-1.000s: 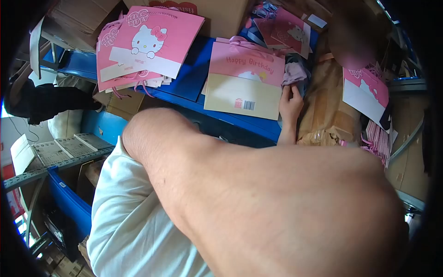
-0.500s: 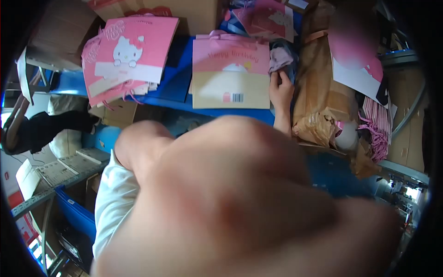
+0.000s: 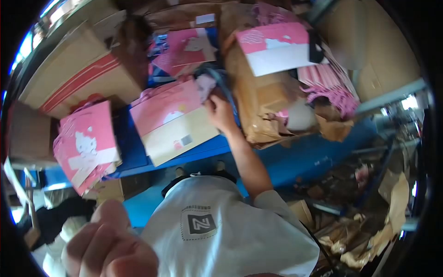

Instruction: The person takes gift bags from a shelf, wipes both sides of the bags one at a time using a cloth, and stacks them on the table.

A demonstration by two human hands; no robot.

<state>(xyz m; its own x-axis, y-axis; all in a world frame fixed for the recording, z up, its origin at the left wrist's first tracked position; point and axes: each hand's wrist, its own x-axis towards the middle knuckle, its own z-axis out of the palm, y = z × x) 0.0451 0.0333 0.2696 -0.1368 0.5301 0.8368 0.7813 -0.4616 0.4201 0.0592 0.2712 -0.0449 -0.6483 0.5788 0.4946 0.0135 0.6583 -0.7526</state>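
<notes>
Blue worktop [image 3: 131,138], cluttered storeroom. Nearest: left hand [image 3: 110,247], fingers curled, cut off below; can't tell if it holds anything. Further out, right hand [image 3: 221,114] touches mauve cloth [image 3: 206,85] beside pink-and-cream gift bag [image 3: 173,124]; pinch unclear. Bag lies flat, likely for stability, print smeared. Beyond, Hello Kitty gift bag [image 3: 279,57] overlaps brown-paper package [image 3: 249,104], contents mostly hidden.

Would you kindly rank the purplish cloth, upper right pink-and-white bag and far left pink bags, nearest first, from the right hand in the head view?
1. Purplish cloth, at the right hand.
2. Pink-and-white bag, to the right.
3. Pink bags, far left.
</notes>
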